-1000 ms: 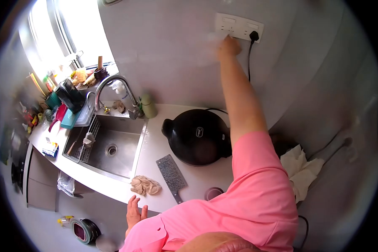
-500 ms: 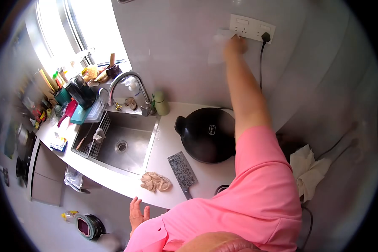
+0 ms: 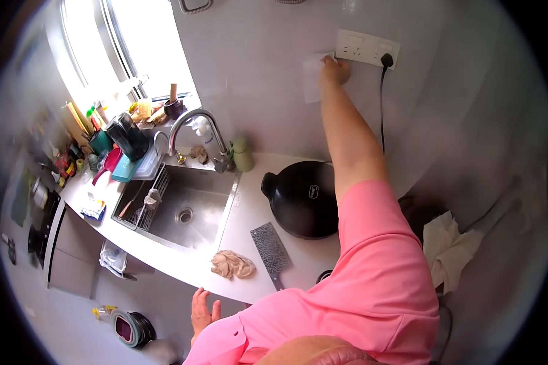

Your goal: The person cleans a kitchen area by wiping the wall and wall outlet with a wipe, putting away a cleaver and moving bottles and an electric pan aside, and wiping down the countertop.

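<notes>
My right hand is stretched out to the wall, its fingers closed on a thin white paper tissue that lies against the grey wall. Just right of it is the white socket panel, with a black plug in its right end. Below my right arm stands a round black electric pan with its lid on, partly hidden by the arm. My left hand hangs in front of the counter edge, fingers apart and nothing in it. A crumpled beige cloth is the nearest thing to it.
A cleaver lies on the white counter beside the cloth. Left of it are the steel sink, its faucet and a green bottle. A black cord hangs from the plug. Cluttered containers stand near the window.
My right hand and the tissue have moved left, from the socket panel's lower left edge onto the wall beside it. The whole view has shifted slightly. My left hand stays open.
</notes>
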### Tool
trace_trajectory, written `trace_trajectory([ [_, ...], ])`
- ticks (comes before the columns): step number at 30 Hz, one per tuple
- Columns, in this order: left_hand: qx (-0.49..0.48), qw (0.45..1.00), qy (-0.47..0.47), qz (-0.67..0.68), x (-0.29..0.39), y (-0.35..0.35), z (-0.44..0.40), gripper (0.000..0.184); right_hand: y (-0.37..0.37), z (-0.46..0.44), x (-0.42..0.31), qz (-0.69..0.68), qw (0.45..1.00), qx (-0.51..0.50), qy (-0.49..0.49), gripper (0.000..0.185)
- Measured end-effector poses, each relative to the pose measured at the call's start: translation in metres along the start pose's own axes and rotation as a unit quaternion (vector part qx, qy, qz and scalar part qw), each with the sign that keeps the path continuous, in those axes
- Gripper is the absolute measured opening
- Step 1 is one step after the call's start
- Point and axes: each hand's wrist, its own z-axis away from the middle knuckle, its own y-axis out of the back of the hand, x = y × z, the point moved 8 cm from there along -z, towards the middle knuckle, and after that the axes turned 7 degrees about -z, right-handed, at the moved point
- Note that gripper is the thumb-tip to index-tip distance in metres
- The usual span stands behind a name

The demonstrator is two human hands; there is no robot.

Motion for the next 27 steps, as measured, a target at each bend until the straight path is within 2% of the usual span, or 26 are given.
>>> trace_trajectory([
  [4,-0.007,1.0,0.016,0.006,-0.006,-0.011,0.006,0.041,0.018,-0.038,-0.025,0.05,0.996,0.028,0.066,0.032],
  [6,-0.044,0.999,0.029,0.012,-0.009,-0.018,0.008,0.041,0.032,-0.043,-0.064,0.13,0.966,0.103,0.201,0.03],
  [10,-0.005,0.999,0.024,0.02,-0.016,-0.018,-0.002,0.042,0.018,-0.048,-0.077,0.127,0.962,0.081,0.229,0.025],
  [12,-0.008,1.0,0.011,0.026,-0.014,-0.022,-0.009,0.041,-0.016,-0.011,-0.082,0.249,0.906,0.011,0.343,0.02],
  [13,-0.007,1.0,0.01,0.025,-0.012,-0.021,-0.013,0.041,-0.021,-0.001,-0.081,0.249,0.906,0.011,0.343,0.02],
  [15,-0.022,1.0,0.004,0.017,-0.006,-0.017,-0.018,0.042,-0.033,0.009,-0.067,0.218,0.938,-0.055,0.263,0.018],
  [16,-0.02,1.0,0.002,0.015,-0.009,-0.019,-0.017,0.042,-0.032,0.004,-0.065,0.216,0.939,-0.053,0.263,0.018],
  [19,0.007,1.0,0.009,0.01,-0.028,-0.022,-0.006,0.042,-0.001,-0.012,-0.087,0.193,0.899,-0.008,0.392,0.018],
  [20,-0.022,1.0,0.014,0.002,-0.034,-0.027,-0.002,0.042,0.011,-0.023,-0.093,0.184,0.952,-0.03,0.243,0.018],
  [21,-0.051,0.998,0.019,-0.006,-0.038,-0.031,0.0,0.042,0.013,-0.019,-0.099,0.168,0.952,-0.031,0.255,0.018],
  [23,-0.05,0.999,0.011,-0.005,-0.039,-0.03,-0.005,0.042,0.012,-0.02,-0.093,0.159,0.949,-0.03,0.27,0.019],
  [25,-0.05,0.999,0.0,-0.006,-0.029,-0.028,-0.015,0.042,-0.006,-0.011,-0.079,0.201,0.906,-0.037,0.371,0.02],
  [27,-0.034,0.999,0.003,0.001,-0.015,-0.017,-0.027,0.042,-0.006,-0.006,-0.074,0.184,0.914,-0.055,0.357,0.019],
])
